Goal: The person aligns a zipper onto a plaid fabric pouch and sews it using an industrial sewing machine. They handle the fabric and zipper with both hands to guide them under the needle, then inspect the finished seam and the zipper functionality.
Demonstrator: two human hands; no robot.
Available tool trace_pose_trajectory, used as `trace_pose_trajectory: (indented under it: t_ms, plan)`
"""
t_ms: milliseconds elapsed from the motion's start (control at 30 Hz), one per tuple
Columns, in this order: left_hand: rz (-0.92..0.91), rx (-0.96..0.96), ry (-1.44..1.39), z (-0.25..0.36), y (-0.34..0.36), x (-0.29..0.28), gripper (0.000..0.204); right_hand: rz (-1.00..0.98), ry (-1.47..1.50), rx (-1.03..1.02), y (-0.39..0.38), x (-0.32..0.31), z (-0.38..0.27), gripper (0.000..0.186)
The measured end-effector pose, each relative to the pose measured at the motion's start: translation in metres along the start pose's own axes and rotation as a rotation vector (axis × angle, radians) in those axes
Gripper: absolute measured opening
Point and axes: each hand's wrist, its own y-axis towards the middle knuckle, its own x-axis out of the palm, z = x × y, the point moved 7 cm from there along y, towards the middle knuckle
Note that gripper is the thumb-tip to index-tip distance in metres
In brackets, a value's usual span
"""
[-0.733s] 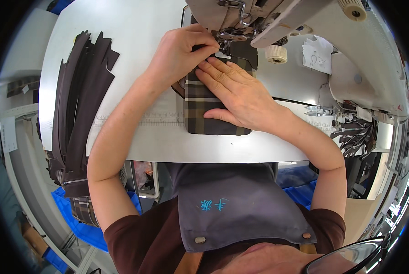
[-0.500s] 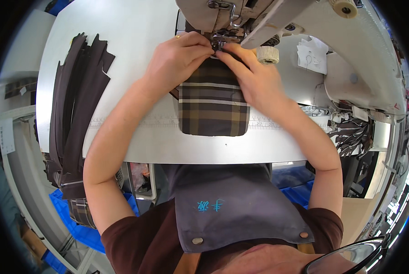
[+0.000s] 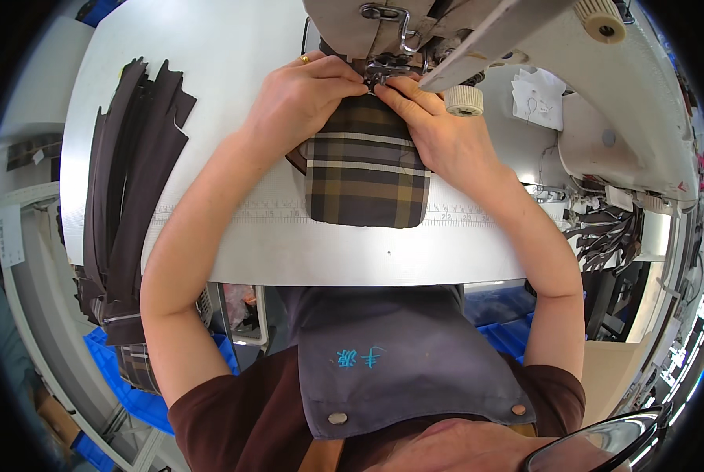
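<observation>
A brown plaid fabric piece (image 3: pixel 368 193) lies on the white table with its far end under the sewing machine (image 3: pixel 525 47). My left hand (image 3: pixel 305 94) pinches the cloth just left of the presser foot (image 3: pixel 379 71), thumb and fingertips together. On the other side, my right hand (image 3: pixel 446 130) presses its fingertips to the same cloth, close to the foot. Both hands are closed at the fabric, their tips nearly meeting. The needle point and the stitched spot are hidden by the fingers and the foot.
Dark fabric strips (image 3: pixel 136 181) lie on the table's left side and hang over its edge. A ruler scale (image 3: pixel 250 212) runs across the tabletop. White paper (image 3: pixel 537 98) with thread rests at the right, near a bundle of dark strips (image 3: pixel 608 232). Blue bins (image 3: pixel 132 385) stand below.
The plaid fabric has shifted slightly away from me, further under the machine. Both hands moved with it a little, still gripping beside the presser foot.
</observation>
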Motion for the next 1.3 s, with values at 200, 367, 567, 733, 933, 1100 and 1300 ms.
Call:
trace_pose_trajectory:
  t_ms: [200, 367, 567, 733, 933, 1100, 1300]
  plan:
    - [-0.063, -0.061, -0.024, -0.005, -0.002, 0.003, 0.026, 0.007, 0.010, -0.002, 0.000, -0.001, 0.001, 0.041]
    - [-0.066, -0.064, -0.026, -0.004, -0.001, 0.003, 0.027, 0.017, -0.022, -0.011, 0.001, -0.003, -0.001, 0.040]
    - [-0.031, -0.066, -0.014, -0.005, -0.001, 0.003, 0.024, -0.003, -0.040, -0.014, -0.001, 0.002, 0.002, 0.036]
    - [-0.002, -0.045, -0.007, -0.004, 0.001, 0.004, 0.021, 0.057, 0.064, 0.011, -0.003, 0.003, 0.010, 0.029]
    - [0.003, -0.058, -0.008, -0.006, -0.004, 0.002, 0.021, 0.216, 0.217, -0.165, -0.013, -0.085, -0.021, 0.023]
    - [0.009, -0.029, -0.036, -0.004, 0.001, 0.001, 0.020, 0.697, -0.409, -0.204, -0.078, -0.223, 0.029, 0.012]
    - [0.006, -0.038, -0.044, -0.004, 0.002, 0.004, 0.020, 0.764, -0.497, 0.918, -0.239, -0.429, 0.341, 0.029]
